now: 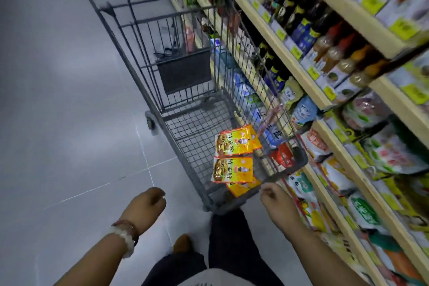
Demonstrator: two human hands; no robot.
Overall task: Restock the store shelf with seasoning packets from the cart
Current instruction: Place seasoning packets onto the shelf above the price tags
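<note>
Several yellow seasoning packets (233,160) lie flat in the near end of a grey wire cart (185,127). The store shelf (334,141) runs along the right, with packets and bottles on its tiers. My right hand (277,199) hovers just below the cart's near rim, fingers loosely curled, holding nothing. Left of the cart, over the floor, my left hand (145,206) hangs with its fingers curled in, empty, bracelets on the wrist. Neither hand touches a packet.
Dark sauce bottles (299,21) and orange-capped bottles (341,51) fill the upper tiers. Bagged goods (362,211) crowd the lower tiers. Grey tiled floor (58,100) spreads to the left. My legs (232,239) stand right behind the cart.
</note>
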